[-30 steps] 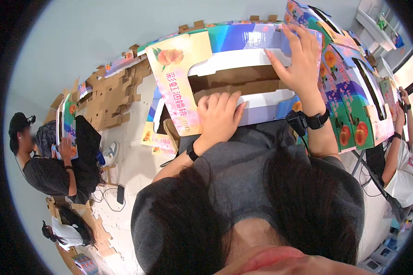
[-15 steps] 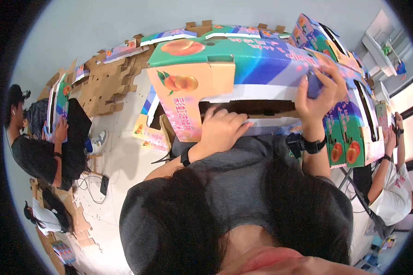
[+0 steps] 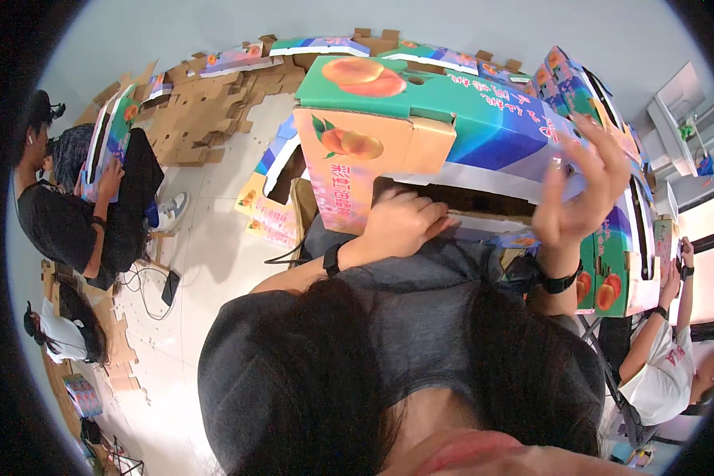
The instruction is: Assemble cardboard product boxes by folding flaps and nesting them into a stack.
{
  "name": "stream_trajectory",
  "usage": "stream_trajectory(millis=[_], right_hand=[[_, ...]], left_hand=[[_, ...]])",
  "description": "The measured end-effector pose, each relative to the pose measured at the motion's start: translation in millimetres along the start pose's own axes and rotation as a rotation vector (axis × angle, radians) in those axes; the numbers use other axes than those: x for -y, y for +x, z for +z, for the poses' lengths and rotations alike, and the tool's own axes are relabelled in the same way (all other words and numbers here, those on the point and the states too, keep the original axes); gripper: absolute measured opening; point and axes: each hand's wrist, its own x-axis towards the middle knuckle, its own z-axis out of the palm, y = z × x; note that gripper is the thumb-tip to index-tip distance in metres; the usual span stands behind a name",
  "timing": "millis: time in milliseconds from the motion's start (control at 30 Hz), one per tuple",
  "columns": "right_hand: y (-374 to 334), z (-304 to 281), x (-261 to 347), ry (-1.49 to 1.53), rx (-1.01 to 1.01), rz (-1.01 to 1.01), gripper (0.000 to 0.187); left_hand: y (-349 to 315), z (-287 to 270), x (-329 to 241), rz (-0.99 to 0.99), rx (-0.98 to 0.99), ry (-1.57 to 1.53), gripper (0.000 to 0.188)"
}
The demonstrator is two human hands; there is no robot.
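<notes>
Resting knuckles-up in a loose fist, the left hand [image 3: 401, 222] presses into the open underside of 1 peach-printed carton [image 3: 420, 119] held at the lap, while the right hand [image 3: 583, 194], fingers spread, braces its right side.

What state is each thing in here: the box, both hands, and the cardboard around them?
Box: partly folded, tilted, one end flap standing out.
Left hand: curled, pressing in at the box's open underside.
Right hand: fingers spread, against the box's side.
Flat cardboard: unfolded, piled on the floor.
Box at right: folded up, standing on its side.
Co-worker's box: held on the lap, part folded.
</notes>
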Motion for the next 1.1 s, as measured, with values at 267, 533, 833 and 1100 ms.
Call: stream_trajectory(millis=[267, 533, 833, 1100], right_hand=[[8, 33, 57, 0.209, 0.496, -0.231, 0.048], [-10, 46, 50, 0.163, 0.350, -0.248, 0.043], [-15, 46, 66, 0.124, 0.320, -0.182, 0.051], [-17, 58, 64, 0.104, 0.274, -0.169, 0.054]], left_hand=[[-9, 15, 3, -0.069, -0.105, -0.072, 0.021], [-10, 3, 0, -0.060, 0.020, -0.128, 0.019], [-8, 4, -1, -0.162, 0.051, -0.132, 0.021], [-6, 5, 6, -0.206, 0.148, -0.219, 0.026]])
